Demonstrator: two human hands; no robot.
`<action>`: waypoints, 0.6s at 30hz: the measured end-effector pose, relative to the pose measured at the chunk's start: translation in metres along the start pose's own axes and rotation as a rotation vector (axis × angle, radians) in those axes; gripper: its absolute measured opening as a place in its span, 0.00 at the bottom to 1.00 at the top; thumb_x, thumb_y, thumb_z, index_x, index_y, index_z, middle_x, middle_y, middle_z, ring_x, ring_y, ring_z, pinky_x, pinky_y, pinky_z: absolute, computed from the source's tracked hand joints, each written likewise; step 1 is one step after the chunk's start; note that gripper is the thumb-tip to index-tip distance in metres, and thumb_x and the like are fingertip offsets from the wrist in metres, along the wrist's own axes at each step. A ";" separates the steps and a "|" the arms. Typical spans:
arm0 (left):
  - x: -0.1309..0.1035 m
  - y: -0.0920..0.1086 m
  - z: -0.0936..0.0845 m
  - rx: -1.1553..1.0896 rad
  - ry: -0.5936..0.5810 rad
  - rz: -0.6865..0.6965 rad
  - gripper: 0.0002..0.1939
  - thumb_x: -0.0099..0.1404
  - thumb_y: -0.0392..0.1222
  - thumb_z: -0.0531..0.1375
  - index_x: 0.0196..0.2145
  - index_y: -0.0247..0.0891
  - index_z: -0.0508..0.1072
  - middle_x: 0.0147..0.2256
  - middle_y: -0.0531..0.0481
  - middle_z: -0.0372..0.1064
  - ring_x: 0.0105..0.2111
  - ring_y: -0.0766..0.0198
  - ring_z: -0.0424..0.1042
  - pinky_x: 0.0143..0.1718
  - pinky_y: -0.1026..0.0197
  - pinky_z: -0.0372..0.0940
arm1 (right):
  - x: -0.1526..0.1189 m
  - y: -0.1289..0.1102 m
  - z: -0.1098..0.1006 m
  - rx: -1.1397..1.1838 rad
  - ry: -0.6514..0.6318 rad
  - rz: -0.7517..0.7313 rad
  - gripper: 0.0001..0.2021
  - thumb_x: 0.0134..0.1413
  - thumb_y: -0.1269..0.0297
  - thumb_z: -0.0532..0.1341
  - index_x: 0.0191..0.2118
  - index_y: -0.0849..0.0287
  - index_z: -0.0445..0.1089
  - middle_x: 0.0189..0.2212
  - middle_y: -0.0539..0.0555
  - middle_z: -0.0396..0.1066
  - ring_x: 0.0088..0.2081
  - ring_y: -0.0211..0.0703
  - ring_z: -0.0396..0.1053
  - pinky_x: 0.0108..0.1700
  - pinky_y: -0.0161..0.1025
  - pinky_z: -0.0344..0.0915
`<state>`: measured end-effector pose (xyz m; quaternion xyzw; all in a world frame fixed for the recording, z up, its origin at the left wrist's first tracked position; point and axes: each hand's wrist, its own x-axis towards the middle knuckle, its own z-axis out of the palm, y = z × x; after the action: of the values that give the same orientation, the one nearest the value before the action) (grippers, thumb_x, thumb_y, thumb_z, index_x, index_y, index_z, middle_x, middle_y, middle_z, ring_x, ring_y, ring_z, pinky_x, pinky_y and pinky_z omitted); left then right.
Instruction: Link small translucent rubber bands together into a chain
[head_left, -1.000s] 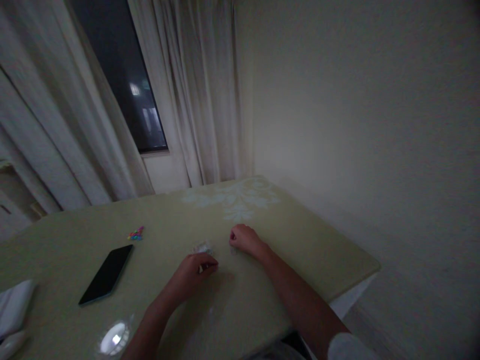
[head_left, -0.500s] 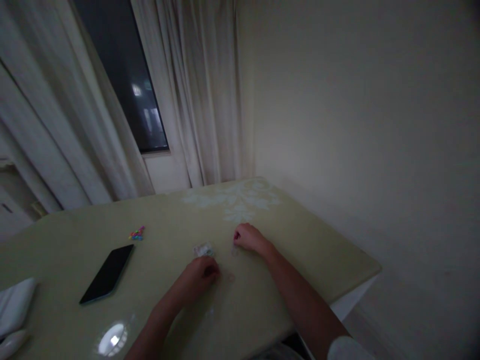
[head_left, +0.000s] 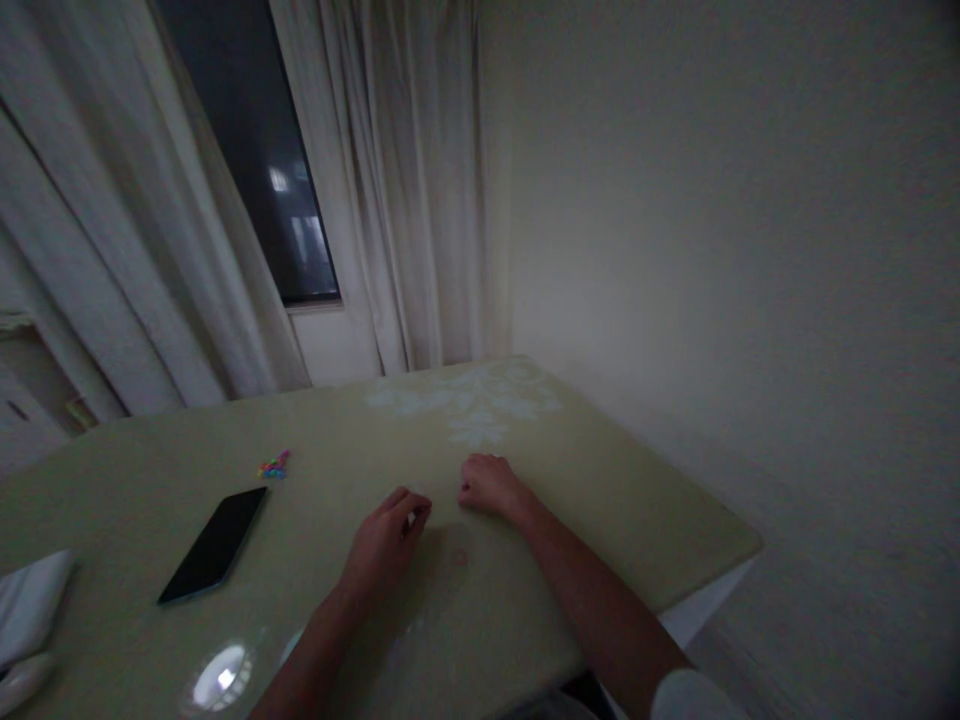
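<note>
My left hand [head_left: 386,535] is just above the table, thumb and fingers drawn together in a pinch. Whatever it may hold is too small or too hidden to name. To its right, my right hand [head_left: 487,484] is curled closed near the tabletop, its fingertips turned toward the left hand. Its contents, if any, are hidden too. A faint small ring-like thing [head_left: 459,558] lies on the table below and between the two hands. The clear, crinkled little item seen earlier by the left hand does not show now.
On the pale green table [head_left: 622,520], a dark phone or tablet [head_left: 214,545] lies left of my hands. Beyond it is a small heap of colourful pieces [head_left: 274,465]. A shiny round clear object [head_left: 223,678] is near the front, and a white item [head_left: 34,605] sits far left.
My left hand has moved up and slightly left, over where the clear crinkled item lay. My right hand has shifted slightly left and toward me. The clear item is out of sight.
</note>
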<state>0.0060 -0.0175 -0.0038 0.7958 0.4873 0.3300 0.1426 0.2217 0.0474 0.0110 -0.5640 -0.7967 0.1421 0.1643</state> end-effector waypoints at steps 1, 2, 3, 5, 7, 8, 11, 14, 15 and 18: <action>0.000 0.001 -0.001 -0.015 0.014 0.003 0.13 0.73 0.46 0.55 0.40 0.42 0.79 0.38 0.48 0.75 0.27 0.63 0.74 0.34 0.61 0.67 | 0.001 -0.001 0.000 0.027 0.004 -0.010 0.04 0.46 0.70 0.68 0.32 0.60 0.78 0.38 0.62 0.78 0.41 0.52 0.74 0.42 0.41 0.64; 0.001 0.001 -0.001 -0.033 0.034 0.005 0.13 0.73 0.46 0.55 0.41 0.42 0.79 0.38 0.48 0.75 0.27 0.63 0.73 0.33 0.61 0.67 | 0.001 -0.003 0.000 0.057 0.006 -0.021 0.04 0.47 0.68 0.68 0.32 0.60 0.78 0.37 0.61 0.77 0.40 0.50 0.73 0.41 0.40 0.63; 0.001 0.003 -0.002 -0.053 0.058 0.005 0.14 0.72 0.46 0.55 0.42 0.42 0.79 0.38 0.48 0.75 0.26 0.64 0.73 0.33 0.61 0.67 | 0.002 -0.005 0.000 0.083 0.004 -0.034 0.05 0.49 0.67 0.68 0.34 0.60 0.78 0.36 0.58 0.77 0.38 0.47 0.73 0.39 0.38 0.63; 0.002 0.005 -0.003 -0.108 0.108 0.005 0.15 0.72 0.47 0.55 0.48 0.43 0.79 0.42 0.46 0.75 0.26 0.65 0.73 0.32 0.61 0.69 | 0.003 -0.009 0.002 0.198 -0.033 -0.084 0.06 0.53 0.64 0.66 0.36 0.60 0.78 0.31 0.52 0.75 0.33 0.41 0.70 0.34 0.34 0.61; 0.002 0.006 -0.004 -0.176 0.144 0.022 0.16 0.71 0.47 0.57 0.51 0.43 0.79 0.44 0.45 0.75 0.27 0.65 0.74 0.31 0.62 0.69 | 0.003 -0.014 0.006 0.416 -0.105 -0.158 0.07 0.56 0.64 0.65 0.37 0.61 0.78 0.27 0.48 0.72 0.29 0.37 0.66 0.31 0.32 0.58; 0.003 0.006 -0.004 -0.211 0.157 0.039 0.16 0.71 0.47 0.57 0.50 0.43 0.80 0.45 0.44 0.76 0.29 0.64 0.75 0.30 0.62 0.70 | 0.003 -0.016 0.008 0.544 -0.140 -0.186 0.07 0.56 0.64 0.64 0.36 0.61 0.78 0.25 0.47 0.70 0.28 0.36 0.64 0.30 0.32 0.57; 0.004 0.005 -0.007 -0.287 0.199 0.086 0.13 0.70 0.46 0.59 0.44 0.44 0.83 0.42 0.44 0.78 0.35 0.60 0.78 0.31 0.63 0.71 | 0.002 -0.021 0.014 0.844 -0.196 -0.211 0.06 0.54 0.65 0.65 0.35 0.62 0.78 0.26 0.47 0.71 0.28 0.36 0.64 0.32 0.33 0.58; 0.005 0.002 -0.011 -0.321 0.235 0.086 0.11 0.68 0.45 0.61 0.39 0.43 0.84 0.37 0.46 0.80 0.34 0.60 0.78 0.33 0.62 0.71 | 0.002 -0.022 0.014 0.962 -0.200 -0.208 0.07 0.55 0.63 0.66 0.35 0.62 0.79 0.28 0.49 0.74 0.31 0.38 0.67 0.36 0.35 0.61; 0.005 0.002 -0.013 -0.331 0.240 0.078 0.10 0.68 0.45 0.62 0.38 0.43 0.84 0.36 0.46 0.80 0.34 0.60 0.78 0.33 0.62 0.72 | 0.003 -0.021 0.012 0.967 -0.197 -0.212 0.08 0.55 0.62 0.66 0.35 0.62 0.79 0.29 0.50 0.75 0.31 0.38 0.68 0.37 0.35 0.62; 0.006 0.002 -0.016 -0.348 0.246 0.030 0.11 0.67 0.45 0.61 0.39 0.43 0.84 0.36 0.46 0.81 0.33 0.60 0.78 0.33 0.62 0.71 | 0.004 -0.010 0.000 0.803 -0.160 -0.199 0.09 0.56 0.60 0.68 0.38 0.61 0.80 0.30 0.51 0.76 0.31 0.38 0.69 0.35 0.34 0.62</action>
<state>-0.0015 -0.0149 0.0118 0.7201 0.4250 0.5057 0.2125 0.2114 0.0481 0.0155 -0.3626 -0.7390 0.4680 0.3214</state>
